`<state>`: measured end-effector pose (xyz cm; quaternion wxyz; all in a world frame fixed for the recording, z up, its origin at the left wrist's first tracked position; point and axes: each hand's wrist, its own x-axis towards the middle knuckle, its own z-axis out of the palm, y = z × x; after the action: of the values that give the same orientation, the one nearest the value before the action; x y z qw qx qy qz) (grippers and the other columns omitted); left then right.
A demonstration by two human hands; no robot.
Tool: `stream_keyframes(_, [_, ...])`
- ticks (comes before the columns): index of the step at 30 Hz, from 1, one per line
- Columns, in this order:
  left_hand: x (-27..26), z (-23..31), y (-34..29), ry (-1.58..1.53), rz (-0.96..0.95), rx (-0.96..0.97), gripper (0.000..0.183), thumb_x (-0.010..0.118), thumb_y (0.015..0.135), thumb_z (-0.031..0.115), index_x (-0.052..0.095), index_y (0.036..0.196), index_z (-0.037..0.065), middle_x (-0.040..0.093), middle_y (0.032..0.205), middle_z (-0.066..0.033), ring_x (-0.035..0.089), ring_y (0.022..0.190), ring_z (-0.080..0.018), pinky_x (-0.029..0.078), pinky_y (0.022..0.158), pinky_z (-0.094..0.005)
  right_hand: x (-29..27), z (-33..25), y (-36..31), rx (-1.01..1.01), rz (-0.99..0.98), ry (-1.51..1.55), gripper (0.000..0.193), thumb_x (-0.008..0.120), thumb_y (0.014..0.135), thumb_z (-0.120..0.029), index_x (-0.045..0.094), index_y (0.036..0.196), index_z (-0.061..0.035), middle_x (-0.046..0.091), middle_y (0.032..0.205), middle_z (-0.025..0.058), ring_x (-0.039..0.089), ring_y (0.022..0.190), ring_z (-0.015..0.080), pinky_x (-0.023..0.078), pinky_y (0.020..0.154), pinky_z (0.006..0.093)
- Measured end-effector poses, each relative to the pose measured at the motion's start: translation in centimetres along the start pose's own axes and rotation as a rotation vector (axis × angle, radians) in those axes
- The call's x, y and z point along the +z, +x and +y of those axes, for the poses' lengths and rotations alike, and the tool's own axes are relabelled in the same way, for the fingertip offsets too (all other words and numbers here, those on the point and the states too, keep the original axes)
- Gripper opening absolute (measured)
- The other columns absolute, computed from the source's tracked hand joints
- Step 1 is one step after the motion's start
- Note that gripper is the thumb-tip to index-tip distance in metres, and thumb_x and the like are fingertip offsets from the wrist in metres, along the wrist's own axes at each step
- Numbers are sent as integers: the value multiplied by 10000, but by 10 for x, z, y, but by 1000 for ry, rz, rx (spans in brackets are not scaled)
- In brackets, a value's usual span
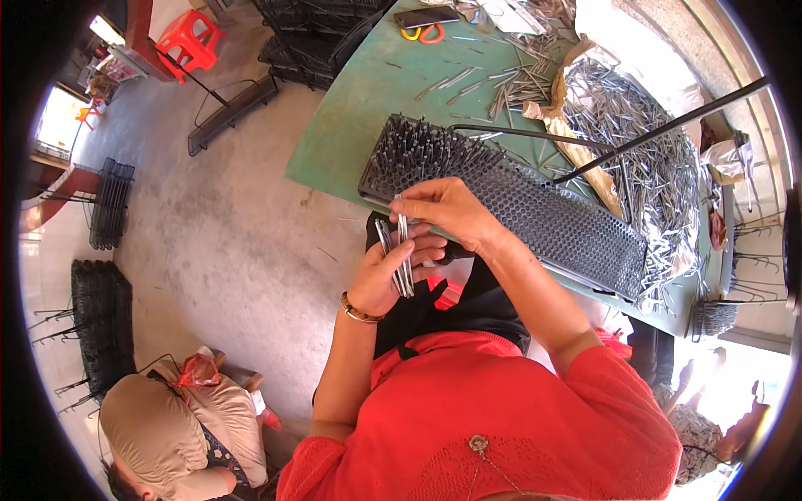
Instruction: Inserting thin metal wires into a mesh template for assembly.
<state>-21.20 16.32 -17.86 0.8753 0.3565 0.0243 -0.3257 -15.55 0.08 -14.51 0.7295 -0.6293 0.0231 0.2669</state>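
Observation:
My left hand (pixel 386 274) is closed round a small bundle of thin silver metal rods (pixel 407 282), held upright in front of my body. Above it, my right hand (pixel 451 213) pinches the upper end of one or more rods between thumb and fingers; how many I cannot tell. Just beyond both hands lies a long black perforated rack (pixel 555 221) on the green table. Its left end is packed with upright rods (pixel 418 150), while the holes over the rest show bare.
A large heap of loose rods (pixel 643 142) lies on brown paper (pixel 589 171) at the right of the green table (pixel 342 125). Scissors (pixel 431 34) and a dark phone-like object (pixel 426 17) sit at the far edge. A person (pixel 188 417) is at lower left; black racks (pixel 102 326) stand along the left.

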Motion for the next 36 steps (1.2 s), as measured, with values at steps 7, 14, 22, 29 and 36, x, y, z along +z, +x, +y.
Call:
stream_keyframes(7, [-22,-9,-3,13,75,-12,320,486,965,174,501,1248,26,642,1050,-106,586,788,-106,485,621,-247,6,-9,21,-483,273,-29,190,632,889,-112,631,993,46,685,880,93,636,798,117,519,730,256])
stream_keyframes(14, [-21,-10,-2,-1,144,-26,303,485,964,173,531,1224,25,653,1011,-103,570,737,-97,458,583,-232,13,-5,50,-813,501,-445,192,675,838,-109,636,990,1,679,845,127,650,727,180,515,659,298])
stream_keyframes(22, [-24,-10,-1,-73,96,-67,294,479,951,136,520,1209,3,651,1056,-129,595,783,-110,488,635,-251,15,-2,54,-919,551,-595,162,675,815,-84,644,961,-21,672,868,123,625,771,287,508,663,355])
stream_keyframes(29, [-17,-9,-2,6,113,-101,358,494,933,139,498,1250,-27,642,1075,-137,618,828,-124,512,671,-249,13,3,55,-1002,468,-751,172,677,790,-81,657,957,-46,662,851,97,616,786,282,459,735,375])
stream_keyframes(36, [-11,-6,-2,48,111,-122,352,488,941,153,503,1245,-23,641,1085,-136,627,845,-118,527,690,-242,11,0,53,-1178,430,-1109,218,679,751,-93,667,967,-61,651,902,46,575,899,214,409,800,352])
